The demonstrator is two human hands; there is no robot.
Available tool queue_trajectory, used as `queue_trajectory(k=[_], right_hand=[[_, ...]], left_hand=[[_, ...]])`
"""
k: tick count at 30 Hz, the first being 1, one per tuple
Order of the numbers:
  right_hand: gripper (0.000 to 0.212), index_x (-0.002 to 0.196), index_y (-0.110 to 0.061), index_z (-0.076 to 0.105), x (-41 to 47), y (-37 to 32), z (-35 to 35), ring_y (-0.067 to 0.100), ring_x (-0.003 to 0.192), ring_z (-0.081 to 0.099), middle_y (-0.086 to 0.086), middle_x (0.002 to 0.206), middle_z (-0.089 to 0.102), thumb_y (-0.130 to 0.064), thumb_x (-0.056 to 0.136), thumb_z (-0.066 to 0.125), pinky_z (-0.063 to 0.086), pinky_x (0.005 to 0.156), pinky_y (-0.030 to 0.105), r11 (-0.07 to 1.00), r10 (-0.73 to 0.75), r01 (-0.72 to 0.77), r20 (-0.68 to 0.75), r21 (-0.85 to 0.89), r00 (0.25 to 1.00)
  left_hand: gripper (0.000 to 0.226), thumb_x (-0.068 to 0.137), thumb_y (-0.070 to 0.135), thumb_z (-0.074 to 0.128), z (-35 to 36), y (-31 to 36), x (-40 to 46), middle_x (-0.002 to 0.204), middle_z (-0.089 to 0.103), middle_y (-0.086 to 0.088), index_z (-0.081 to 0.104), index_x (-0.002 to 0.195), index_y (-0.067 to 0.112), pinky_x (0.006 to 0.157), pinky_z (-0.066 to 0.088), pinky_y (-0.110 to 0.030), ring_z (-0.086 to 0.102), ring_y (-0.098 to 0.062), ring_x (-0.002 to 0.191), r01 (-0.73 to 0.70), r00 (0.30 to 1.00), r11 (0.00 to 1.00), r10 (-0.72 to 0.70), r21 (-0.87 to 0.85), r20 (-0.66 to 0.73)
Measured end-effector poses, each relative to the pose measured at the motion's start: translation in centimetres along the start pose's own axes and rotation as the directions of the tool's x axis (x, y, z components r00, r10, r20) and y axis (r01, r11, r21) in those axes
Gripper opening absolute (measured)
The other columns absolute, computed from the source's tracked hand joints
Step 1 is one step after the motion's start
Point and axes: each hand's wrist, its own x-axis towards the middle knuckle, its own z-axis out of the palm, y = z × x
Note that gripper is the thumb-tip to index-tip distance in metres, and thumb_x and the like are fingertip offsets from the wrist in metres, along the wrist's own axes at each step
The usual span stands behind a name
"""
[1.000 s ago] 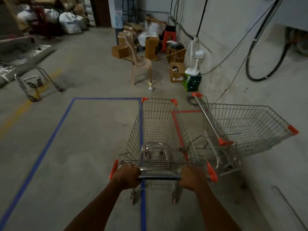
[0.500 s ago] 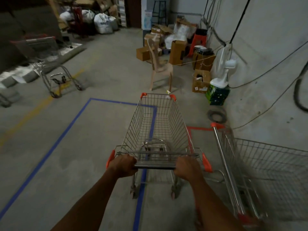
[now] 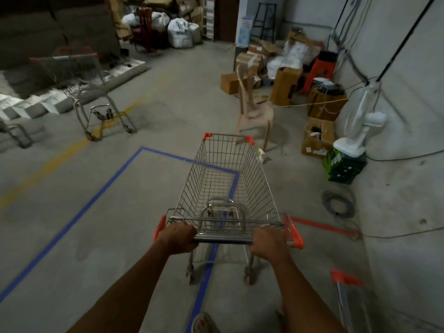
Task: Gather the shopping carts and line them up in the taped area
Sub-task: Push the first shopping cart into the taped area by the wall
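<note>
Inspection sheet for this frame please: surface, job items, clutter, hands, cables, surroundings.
Surface: concrete floor with blue tape outline, red tape and a yellow line.
Job's things: pushed cart straddles the blue tape's right edge; second cart stands far left outside the tape; third cart's corner at lower right.
Clutter: cardboard boxes, white sacks, plastic chair.
Hands: left hand and right hand grip the cart handle.
Cables: coil on the floor; wires on the wall.
Surroundings: fan on a green crate.
</note>
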Motion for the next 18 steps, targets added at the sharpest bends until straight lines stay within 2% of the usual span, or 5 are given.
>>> queue_trajectory(k=[2, 5, 8, 12, 18], right_hand=[[0.033, 0.099, -0.019, 0.072, 4.0, 0.6, -1.3, 0.025, 0.088, 0.070, 0.004, 0.096, 0.073, -0.040, 0.077, 0.059, 0.052, 0.073, 0.033, 1.000, 0.014, -0.014, 0.026, 0.017, 1.000], [0.028, 0.098, -0.018, 0.071, 10.0, 1.4, -3.0, 0.027, 0.092, 0.070, 0.006, 0.097, 0.073, -0.037, 0.079, 0.059, 0.052, 0.077, 0.034, 1.000, 0.001, -0.003, 0.039, 0.028, 0.999], [0.027, 0.097, -0.019, 0.069, 15.6, 2.1, -4.4, 0.027, 0.092, 0.070, 0.005, 0.098, 0.074, -0.036, 0.079, 0.058, 0.051, 0.076, 0.035, 0.999, -0.028, 0.027, 0.041, 0.019, 0.999], [0.028, 0.096, -0.019, 0.069, 23.1, 3.4, -6.6, 0.028, 0.091, 0.071, 0.007, 0.095, 0.074, -0.036, 0.075, 0.062, 0.052, 0.074, 0.034, 0.997, -0.069, 0.069, 0.031, 0.030, 0.997], [0.020, 0.087, -0.022, 0.068, 37.8, 7.1, -10.0, 0.021, 0.075, 0.067, -0.001, 0.080, 0.068, -0.038, 0.076, 0.064, 0.046, 0.063, 0.029, 0.983, -0.181, 0.181, 0.008, -0.012, 0.983]], left_hand=[[0.028, 0.088, 0.048, 0.055, -1.6, -1.2, 3.8, 0.098, 0.070, 0.003, 0.068, 0.097, 0.026, 0.095, 0.052, -0.041, 0.069, -0.018, 0.097, -0.003, 1.000, 0.999, 0.004, -0.051, 0.029], [0.025, 0.089, 0.043, 0.057, -4.4, -2.5, 8.9, 0.098, 0.070, 0.001, 0.069, 0.097, 0.023, 0.084, 0.055, -0.035, 0.068, -0.017, 0.092, -0.018, 0.999, 0.997, 0.022, -0.074, 0.042], [0.022, 0.091, 0.040, 0.057, -6.7, -3.8, 13.6, 0.101, 0.070, 0.000, 0.068, 0.099, 0.022, 0.084, 0.050, -0.032, 0.067, -0.017, 0.095, -0.037, 0.998, 0.997, 0.040, -0.073, 0.038], [0.025, 0.090, 0.044, 0.057, -9.1, -5.7, 20.1, 0.102, 0.070, -0.001, 0.068, 0.097, 0.023, 0.089, 0.049, -0.037, 0.066, -0.019, 0.098, -0.001, 1.000, 0.998, 0.001, -0.058, 0.009], [0.020, 0.092, 0.043, 0.060, -12.9, -7.3, 31.6, 0.095, 0.068, 0.005, 0.068, 0.098, 0.026, 0.083, 0.049, -0.030, 0.061, -0.009, 0.085, 0.077, 0.996, 0.992, -0.080, -0.098, -0.029]])
